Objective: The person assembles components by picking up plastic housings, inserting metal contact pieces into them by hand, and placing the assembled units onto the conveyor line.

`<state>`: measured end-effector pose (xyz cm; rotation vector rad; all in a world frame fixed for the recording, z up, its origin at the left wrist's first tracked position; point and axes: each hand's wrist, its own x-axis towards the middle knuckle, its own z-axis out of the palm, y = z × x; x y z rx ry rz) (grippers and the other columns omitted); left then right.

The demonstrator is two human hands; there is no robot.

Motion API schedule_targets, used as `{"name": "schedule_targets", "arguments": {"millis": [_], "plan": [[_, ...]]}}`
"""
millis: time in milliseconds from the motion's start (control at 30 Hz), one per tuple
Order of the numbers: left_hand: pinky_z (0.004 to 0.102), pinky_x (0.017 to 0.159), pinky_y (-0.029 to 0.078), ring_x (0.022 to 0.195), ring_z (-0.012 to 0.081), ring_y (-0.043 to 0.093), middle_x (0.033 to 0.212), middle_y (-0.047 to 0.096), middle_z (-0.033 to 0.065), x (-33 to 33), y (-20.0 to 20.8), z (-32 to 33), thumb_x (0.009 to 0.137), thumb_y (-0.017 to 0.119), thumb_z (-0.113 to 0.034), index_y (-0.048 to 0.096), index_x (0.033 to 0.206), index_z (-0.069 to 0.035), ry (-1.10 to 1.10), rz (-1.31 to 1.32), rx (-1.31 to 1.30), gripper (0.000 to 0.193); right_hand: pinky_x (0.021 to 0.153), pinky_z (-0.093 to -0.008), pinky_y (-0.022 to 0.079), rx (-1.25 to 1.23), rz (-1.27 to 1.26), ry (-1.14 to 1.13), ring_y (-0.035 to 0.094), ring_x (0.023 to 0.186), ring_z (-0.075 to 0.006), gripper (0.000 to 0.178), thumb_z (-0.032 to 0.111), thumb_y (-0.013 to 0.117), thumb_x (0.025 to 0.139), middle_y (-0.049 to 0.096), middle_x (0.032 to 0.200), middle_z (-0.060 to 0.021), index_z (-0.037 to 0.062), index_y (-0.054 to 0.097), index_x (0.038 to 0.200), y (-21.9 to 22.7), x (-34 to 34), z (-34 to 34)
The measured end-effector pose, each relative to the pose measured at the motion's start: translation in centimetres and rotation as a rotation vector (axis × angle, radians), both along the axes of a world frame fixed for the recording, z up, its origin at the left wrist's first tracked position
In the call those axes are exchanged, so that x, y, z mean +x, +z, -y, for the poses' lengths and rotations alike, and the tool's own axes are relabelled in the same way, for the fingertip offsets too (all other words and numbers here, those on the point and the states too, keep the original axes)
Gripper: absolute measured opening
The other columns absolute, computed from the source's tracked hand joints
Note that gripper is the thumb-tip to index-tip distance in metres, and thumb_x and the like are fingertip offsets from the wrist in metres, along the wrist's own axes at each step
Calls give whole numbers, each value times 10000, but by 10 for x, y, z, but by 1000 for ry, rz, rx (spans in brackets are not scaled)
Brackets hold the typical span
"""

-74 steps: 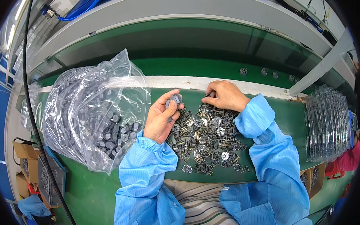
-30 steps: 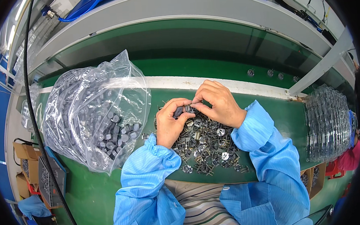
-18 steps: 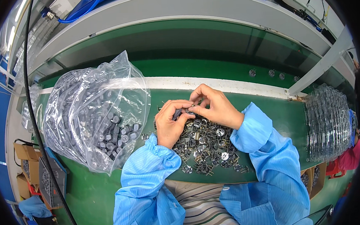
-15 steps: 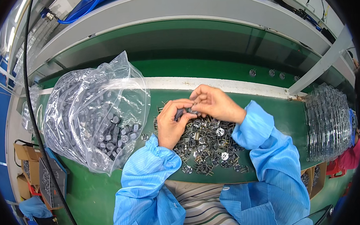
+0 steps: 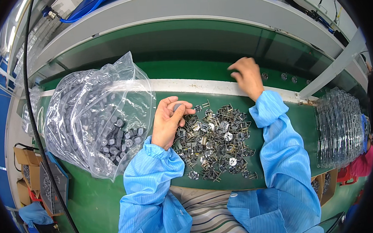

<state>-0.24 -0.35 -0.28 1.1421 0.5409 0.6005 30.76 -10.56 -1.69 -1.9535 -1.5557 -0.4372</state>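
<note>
As I watch remotely, the bare left hand (image 5: 164, 120) pinches a small, round, grey piece (image 5: 177, 106) beside the loose heap of dark, metal-pinned parts (image 5: 216, 140), probably so it stays handy. The bare right hand (image 5: 248, 77), blurred, hangs over the long white rail (image 5: 193, 86) and the flat green strip (image 5: 184, 70) beyond; I cannot tell whether it grips anything. The clear plastic bag of grey pieces (image 5: 79, 118) lies left, presumably for that hand's convenience.

You can read no words, labels, brands, numbers or signs anywhere in view. On the grey caps (image 5: 129, 142) in your bag (image 5: 93, 108), any markings are too small to make out. The same goes for the pronged parts (image 5: 228, 136) heaped right of the bag and the trays (image 5: 340, 127) farther right.
</note>
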Motion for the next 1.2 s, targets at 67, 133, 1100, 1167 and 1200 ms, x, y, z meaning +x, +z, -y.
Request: {"name": "schedule_targets", "arguments": {"millis": [67, 133, 1100, 1167, 1200], "plan": [[227, 618, 447, 922, 161, 644, 1160, 656, 150, 1, -1, 2, 1036, 567, -92, 427, 1264, -21, -20, -7, 47, 277, 875, -438, 492, -121, -211, 430, 586, 1026, -326, 249, 86, 793, 760, 660, 992, -99, 47, 713, 993, 9, -25, -4], [223, 602, 441, 884, 149, 636, 1157, 668, 157, 1, -2, 1, 1045, 559, -110, 430, 1257, -23, -38, -14, 96, 263, 869, -416, 502, -242, -363, 633, 608, 1013, -310, 235, 83, 796, 771, 654, 970, -106, 48, 713, 988, 8, -52, -7], [329, 819, 579, 963, 228, 728, 1099, 733, 127, 11, -8, 21, 752, 843, -15, 605, 1161, -38, 174, -185, 854, 474, 700, -367, 490, 48, -429, 642, 623, 802, -252, 124, 89, 757, 829, 645, 835, -78, 30, 651, 849, 45, -117, 4], [331, 826, 579, 973, 233, 731, 1093, 736, 127, 10, -7, 22, 756, 843, -20, 594, 1176, -39, 162, -184, 863, 489, 716, -395, 487, 27, -323, 639, 610, 824, -289, 143, 98, 758, 817, 627, 834, -86, 37, 630, 839, 47, -119, 5], [335, 833, 579, 989, 240, 731, 1089, 738, 128, 10, -8, 22, 759, 842, -23, 581, 1187, -39, 144, -194, 857, 502, 727, -403, 482, 2, -252, 619, 604, 835, -291, 156, 102, 757, 810, 613, 837, -83, 39, 618, 844, 47, -120, 7]]}}
